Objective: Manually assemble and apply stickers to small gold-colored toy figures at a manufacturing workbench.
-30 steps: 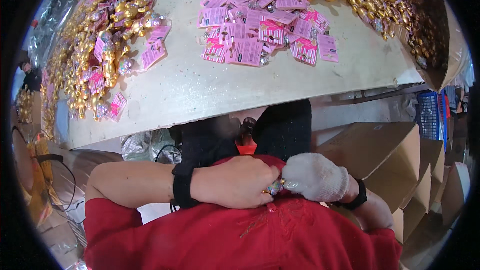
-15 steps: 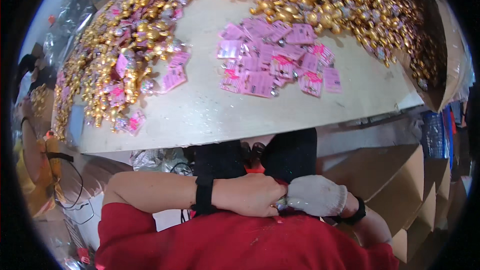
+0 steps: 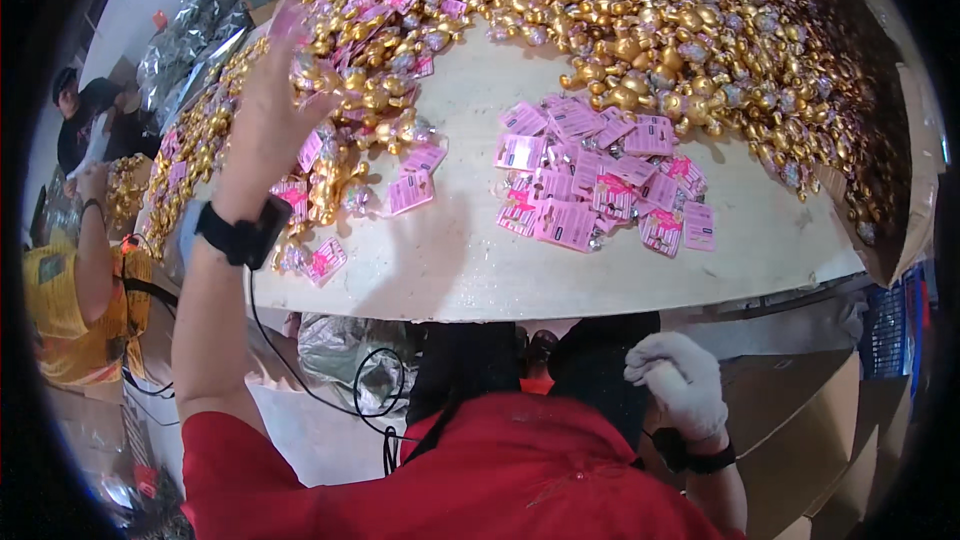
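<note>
My bare left hand (image 3: 268,105) is raised over the left-hand heap of small shiny gold figures (image 3: 325,185). Its fingers and thumb are spread, slightly blurred, with nothing visible between them. A black strap with a small device circles that wrist. My right hand (image 3: 680,385), in a white knitted glove, hovers off the table's front edge near my lap. Its fingers are curled together, hiding whatever may be inside. A loose cluster of pink cards (image 3: 563,224), with small silvery pieces among them, lies mid-table. More pink cards (image 3: 410,191) rest beside the left heap.
A larger heap of gold figures (image 3: 630,90) covers the far and right side of the pale table (image 3: 450,275). Cardboard boxes (image 3: 790,410) stand at lower right. A cable (image 3: 300,375) hangs from my left wrist. Another person in yellow (image 3: 75,295) sits at left.
My left hand has left my lap, where both hands met around something small and shiny, and risen over the left heap. My gloved right hand has shifted right. The view has shifted slightly.
</note>
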`<state>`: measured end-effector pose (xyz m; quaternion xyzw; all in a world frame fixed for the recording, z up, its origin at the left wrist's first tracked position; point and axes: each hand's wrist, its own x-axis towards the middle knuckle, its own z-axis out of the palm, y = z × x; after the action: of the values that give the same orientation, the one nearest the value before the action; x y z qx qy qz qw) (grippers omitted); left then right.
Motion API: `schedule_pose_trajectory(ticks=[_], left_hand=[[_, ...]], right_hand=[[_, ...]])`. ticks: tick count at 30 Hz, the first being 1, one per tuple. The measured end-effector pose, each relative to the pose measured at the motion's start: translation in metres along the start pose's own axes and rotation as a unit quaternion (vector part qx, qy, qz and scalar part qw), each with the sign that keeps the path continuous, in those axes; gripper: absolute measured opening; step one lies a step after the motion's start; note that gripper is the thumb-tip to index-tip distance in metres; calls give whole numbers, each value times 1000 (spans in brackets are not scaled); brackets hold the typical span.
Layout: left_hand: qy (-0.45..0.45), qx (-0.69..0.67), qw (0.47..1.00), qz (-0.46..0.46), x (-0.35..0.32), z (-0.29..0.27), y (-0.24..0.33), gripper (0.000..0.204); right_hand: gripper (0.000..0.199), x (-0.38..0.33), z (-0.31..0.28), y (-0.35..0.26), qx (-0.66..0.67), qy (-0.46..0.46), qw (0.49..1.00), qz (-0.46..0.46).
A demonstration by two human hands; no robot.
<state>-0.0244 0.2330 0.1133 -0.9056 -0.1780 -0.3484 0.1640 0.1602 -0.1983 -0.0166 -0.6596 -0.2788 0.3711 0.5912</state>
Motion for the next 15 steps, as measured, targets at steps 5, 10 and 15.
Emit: schedule_pose_trajectory(ticks=[5,10,15], left_hand=[[-287,-337,892,-89,-22,54,100,30],[-241,-325,912,65,-42,96,170,33],[-247,-293,912,145,-28,105,202,43]], right_hand=[[18,-1,7,4,-171,-78,981,57],[20,-2,9,11,-281,-140,949,-19],[20,-9,5,30,-267,-136,954,-25]])
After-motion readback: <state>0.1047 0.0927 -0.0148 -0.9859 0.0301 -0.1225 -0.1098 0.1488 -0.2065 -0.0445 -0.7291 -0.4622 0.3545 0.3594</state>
